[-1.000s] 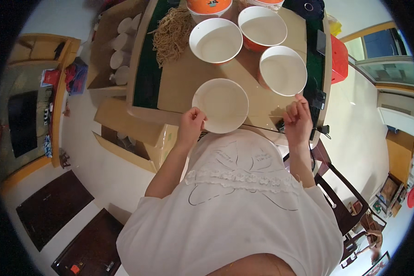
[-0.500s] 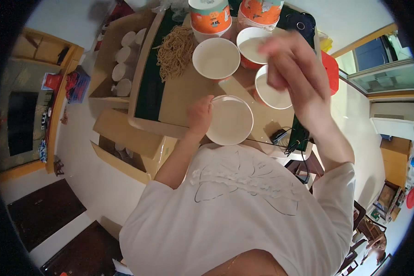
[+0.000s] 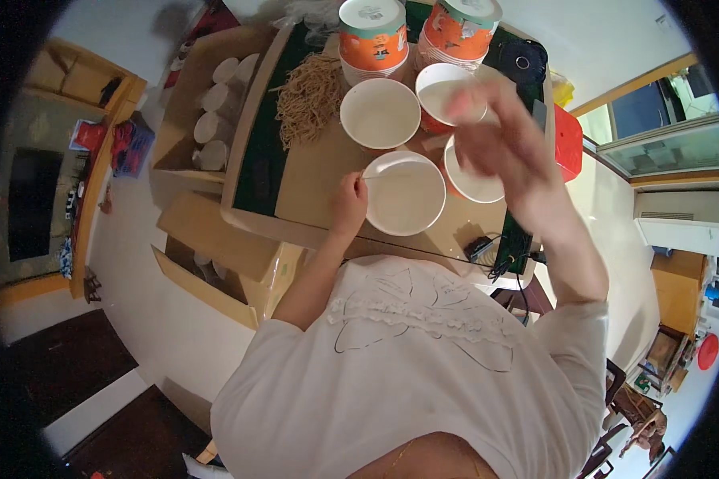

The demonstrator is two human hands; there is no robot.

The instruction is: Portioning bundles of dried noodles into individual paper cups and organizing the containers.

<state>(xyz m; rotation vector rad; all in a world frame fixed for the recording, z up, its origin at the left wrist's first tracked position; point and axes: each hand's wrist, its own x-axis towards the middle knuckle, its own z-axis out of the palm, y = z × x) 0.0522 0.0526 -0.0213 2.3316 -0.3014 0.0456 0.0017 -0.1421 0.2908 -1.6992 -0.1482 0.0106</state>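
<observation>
A white-lined paper bucket (image 3: 403,203) stands near the table's front edge with its mouth up. At its left rim, my left hand (image 3: 349,206) is closed in a pinch on a thin pale strand (image 3: 383,176), which runs across the mouth. My right hand (image 3: 503,140) is raised over the right part of the table, smeared by motion; its fingers cannot be read clearly. Below and behind it are two more paper buckets, one at the right (image 3: 473,180) and one farther back (image 3: 443,89), both partly hidden. Another bucket (image 3: 379,114) stands behind the front one.
Tan cords (image 3: 307,100) lie heaped at the back left. Two stacks of upturned orange-and-green buckets, left (image 3: 373,48) and right (image 3: 458,36), stand at the back. A carton of white cups (image 3: 188,156) adjoins the left side. Black cables (image 3: 495,255) lie front right.
The front bucket now sits a little farther from my body. The strand now crosses its mouth from my left hand. My right hand remains raised and blurred over the right side.
</observation>
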